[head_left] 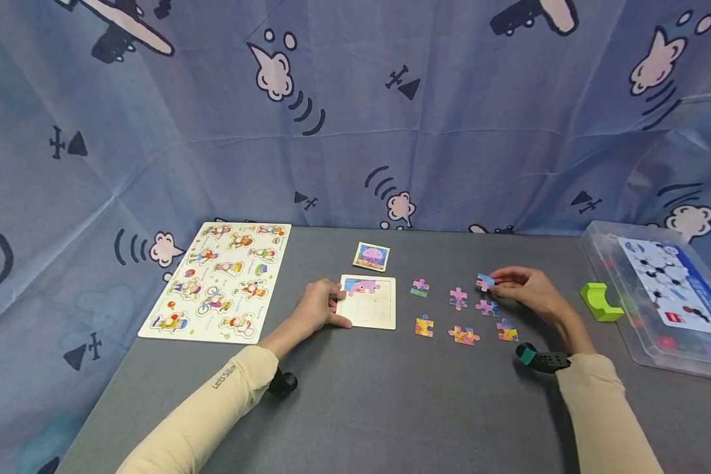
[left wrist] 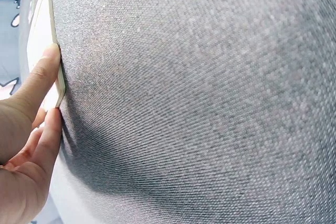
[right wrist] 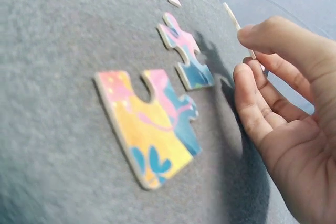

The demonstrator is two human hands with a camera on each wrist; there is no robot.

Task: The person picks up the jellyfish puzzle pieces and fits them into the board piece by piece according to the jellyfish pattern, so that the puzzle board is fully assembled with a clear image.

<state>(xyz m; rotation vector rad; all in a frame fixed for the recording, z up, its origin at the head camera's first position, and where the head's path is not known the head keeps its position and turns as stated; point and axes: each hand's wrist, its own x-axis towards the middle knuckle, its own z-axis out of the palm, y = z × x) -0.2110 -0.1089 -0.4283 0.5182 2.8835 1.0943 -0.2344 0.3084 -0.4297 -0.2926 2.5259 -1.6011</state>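
My left hand (head_left: 318, 306) grips the lower left corner of a square white puzzle tray (head_left: 374, 315), its thumb and fingers on the rim. In the left wrist view the tray (left wrist: 43, 32) appears nearly edge-on. Joined pink and blue pieces (head_left: 361, 286) fill part of the tray's top. Over on the right, my right hand (head_left: 530, 293) pinches a blue and pink puzzle piece (head_left: 484, 282) between thumb and fingers. That piece (right wrist: 232, 16) is raised off the table in the right wrist view. Loose pieces lie nearby, among them a yellow and blue corner piece (right wrist: 152, 129) and a pink and blue one (right wrist: 186, 56).
Behind the tray lies a small square picture card (head_left: 371, 257). A large peg puzzle board (head_left: 213, 283) covers the table's left side. To the right are a green curved block (head_left: 600, 304) and a clear plastic box (head_left: 634, 336). A patterned curtain (head_left: 355, 131) hangs behind.
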